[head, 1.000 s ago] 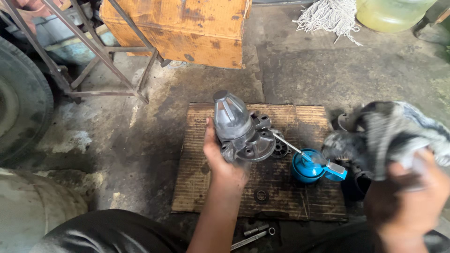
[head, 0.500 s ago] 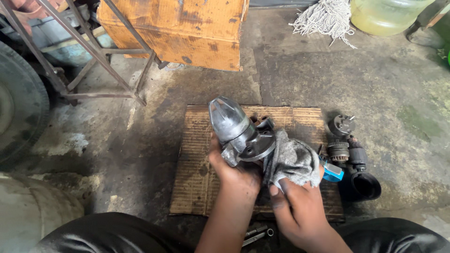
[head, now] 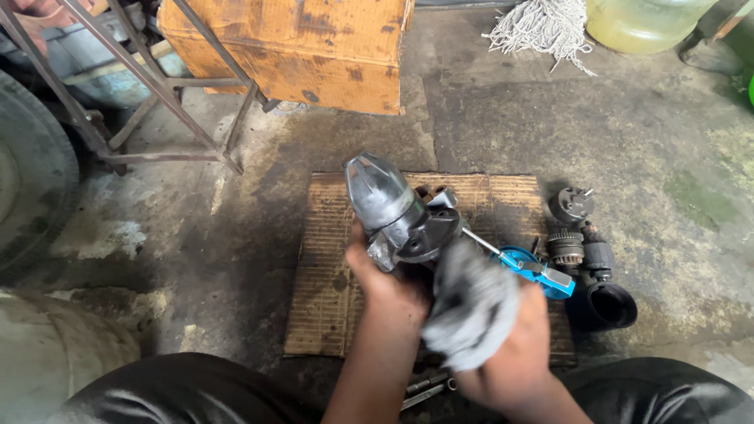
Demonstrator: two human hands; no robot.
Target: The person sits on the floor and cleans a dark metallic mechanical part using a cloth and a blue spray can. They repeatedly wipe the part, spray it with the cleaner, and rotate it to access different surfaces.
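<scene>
The left hand [head: 377,279] comes up from below with its fingers wrapped tight around a grey metal motor part [head: 397,210]. It holds the part up over the middle of the cardboard mat [head: 330,267], with the pointed nose tipped up and to the left. The right hand [head: 510,353] is closed on a grey rag [head: 471,302] and presses it against the right, lower side of the part. The rag looks blurry.

Half a second ago the rag lay lower and more spread out over the part, and both hands were closer to the near edge of the mat. A second ago the right hand was far off to the right with the rag, away from the part.

A blue tool [head: 534,271] lies at the right edge of the mat. Just past that edge, small dark metal pieces [head: 581,235] and a black cup [head: 613,304] sit on the concrete floor [head: 550,126]. An orange box [head: 298,47] stands beyond the far edge.
</scene>
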